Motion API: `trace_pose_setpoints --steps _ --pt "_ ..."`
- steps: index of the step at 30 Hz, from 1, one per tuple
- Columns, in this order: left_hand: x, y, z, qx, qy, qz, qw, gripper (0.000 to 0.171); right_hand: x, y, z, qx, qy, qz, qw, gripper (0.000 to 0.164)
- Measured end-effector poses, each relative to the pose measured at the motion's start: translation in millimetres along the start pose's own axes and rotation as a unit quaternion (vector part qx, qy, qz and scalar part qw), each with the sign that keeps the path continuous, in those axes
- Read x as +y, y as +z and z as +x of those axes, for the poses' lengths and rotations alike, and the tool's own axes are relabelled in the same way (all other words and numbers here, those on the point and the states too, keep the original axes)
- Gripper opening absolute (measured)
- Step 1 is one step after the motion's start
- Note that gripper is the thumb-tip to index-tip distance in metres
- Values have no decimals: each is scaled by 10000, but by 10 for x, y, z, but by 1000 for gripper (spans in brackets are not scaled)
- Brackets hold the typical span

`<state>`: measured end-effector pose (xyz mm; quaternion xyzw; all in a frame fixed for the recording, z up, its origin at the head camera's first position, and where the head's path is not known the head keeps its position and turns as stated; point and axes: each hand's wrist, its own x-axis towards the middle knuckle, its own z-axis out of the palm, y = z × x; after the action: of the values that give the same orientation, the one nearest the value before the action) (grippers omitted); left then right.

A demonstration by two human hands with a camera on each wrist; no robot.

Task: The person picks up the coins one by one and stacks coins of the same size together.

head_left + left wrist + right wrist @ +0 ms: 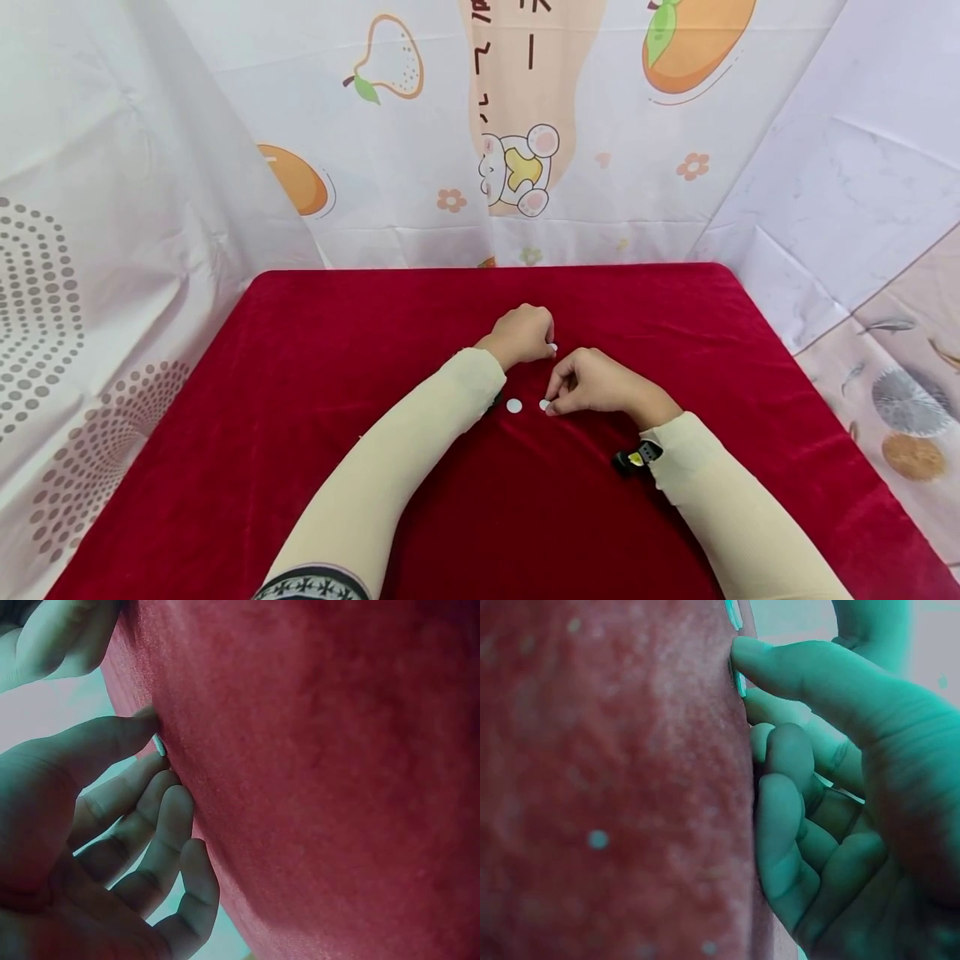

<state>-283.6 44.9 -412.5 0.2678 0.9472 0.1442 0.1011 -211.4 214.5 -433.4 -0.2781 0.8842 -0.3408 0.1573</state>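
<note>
My left hand (522,333) is at the table's middle, a small white disc (553,347) pinched between thumb and index finger. The left wrist view shows that disc (159,745) edge-on at the fingertips, low against the red cloth. Nearer to me, my right hand (596,382) pinches a second white disc (544,405) by its edge, thumb and index on either side. That disc (740,682) shows as a thin sliver in the right wrist view, partly hidden by the thumb. A third white disc (513,406) lies flat on the cloth, just left of the second and untouched.
Red velvet-like cloth (315,358) covers the table, with light wrinkles at the right. A white printed curtain (405,167) hangs behind the far edge, with more sheeting at both sides. A black strap with a small device (637,457) sits at the right wrist.
</note>
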Motion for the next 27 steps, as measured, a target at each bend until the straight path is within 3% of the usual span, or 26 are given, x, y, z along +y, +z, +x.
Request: trace_pose_setpoints --steps 18,27 --pt "-20 -4 -6 34 -89 -61 9999 19 -11 -5 -1 -36 73 -16 10000 7" --pt "-64 -59 -83 91 -124 -137 9998 15 -21 -4 -9 -50 138 85 9999 7"
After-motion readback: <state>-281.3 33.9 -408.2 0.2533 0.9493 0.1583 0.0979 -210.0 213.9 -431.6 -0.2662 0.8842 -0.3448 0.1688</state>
